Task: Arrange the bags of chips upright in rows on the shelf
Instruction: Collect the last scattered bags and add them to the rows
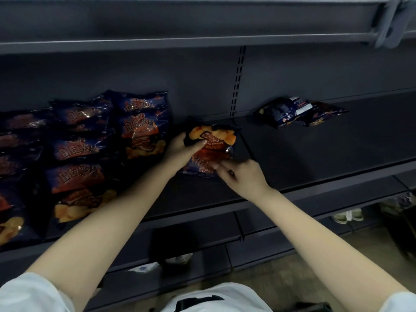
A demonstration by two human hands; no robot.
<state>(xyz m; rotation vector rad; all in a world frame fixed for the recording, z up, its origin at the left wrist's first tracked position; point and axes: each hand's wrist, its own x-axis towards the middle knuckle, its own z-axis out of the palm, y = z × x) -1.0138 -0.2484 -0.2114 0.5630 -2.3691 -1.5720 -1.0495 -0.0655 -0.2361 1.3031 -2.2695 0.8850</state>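
A dark blue and orange bag of chips (211,147) lies upside down in the middle of the dark shelf (315,154). My left hand (181,149) grips its far left edge, and my right hand (242,176) pinches its near edge. Several matching bags (144,127) stand in rows at the left, leaning back toward the rear panel. Two more bags (299,112) lie flat at the back right of the shelf.
An upper shelf (180,41) hangs close overhead. A slotted upright (237,82) divides the back panel. Lower shelf edges (247,233) jut out below my arms. Shoes (347,216) and a small white object sit on the floor beneath.
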